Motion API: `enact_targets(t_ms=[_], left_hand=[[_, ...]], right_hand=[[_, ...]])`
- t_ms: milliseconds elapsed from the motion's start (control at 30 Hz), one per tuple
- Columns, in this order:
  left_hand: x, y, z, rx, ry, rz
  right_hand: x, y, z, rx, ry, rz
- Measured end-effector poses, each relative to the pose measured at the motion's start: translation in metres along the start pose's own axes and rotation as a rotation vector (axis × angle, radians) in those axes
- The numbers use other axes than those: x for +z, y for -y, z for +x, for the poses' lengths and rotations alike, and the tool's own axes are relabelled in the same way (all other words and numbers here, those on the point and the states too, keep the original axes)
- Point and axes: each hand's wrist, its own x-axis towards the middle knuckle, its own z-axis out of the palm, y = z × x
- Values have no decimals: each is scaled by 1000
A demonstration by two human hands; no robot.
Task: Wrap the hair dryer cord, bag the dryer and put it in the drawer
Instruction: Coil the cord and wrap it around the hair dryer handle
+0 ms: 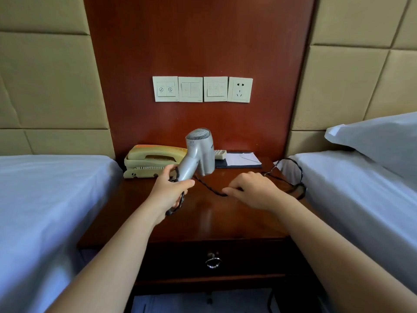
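A silver hair dryer (199,152) is held upright above the dark wooden nightstand (214,220). My left hand (168,189) grips its handle, with a loop of the black twisted cord hanging under that hand. The cord (208,187) runs from the handle to my right hand (250,190), which pinches it just above the tabletop. Beyond that hand the cord loops off to the right over the nightstand's edge. The drawer (214,258) below, with a metal ring pull, is closed. No bag is in view.
A beige telephone (149,162) sits at the back left of the nightstand, a remote (220,154) and a notepad on a dark folder (241,161) at the back right. White beds flank both sides. Switch plates and a wall socket (239,89) hang above.
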Motion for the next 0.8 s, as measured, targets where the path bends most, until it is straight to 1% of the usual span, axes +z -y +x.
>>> enact_targets(t_ms=[100, 200, 333, 400, 467, 533, 633, 667, 733, 800], left_hand=[[6, 1, 1, 87, -73, 211], [16, 0, -2, 153, -79, 329], [32, -5, -10, 213, -56, 422], [39, -7, -13, 215, -32, 496], [42, -7, -15, 202, -35, 540], [41, -9, -16, 197, -66, 563], [36, -11, -16, 208, -135, 611], [34, -11, -15, 209, -157, 607], [31, -11, -14, 221, -167, 599], [28, -11, -13, 234, -136, 609]], right_hand=[[-18, 14, -7, -103, -129, -52], [-34, 25, -11, -187, -261, -146], [-41, 40, -12, -257, -353, -156], [-38, 49, -12, -301, -363, -140], [-34, 58, -12, -369, -346, -108], [-33, 61, -12, -388, -317, -53], [-39, 46, -8, -300, -200, 158], [-40, 39, -7, -261, -147, 194], [-42, 26, -8, -167, -13, 252], [-42, 14, -12, -77, 157, 317]])
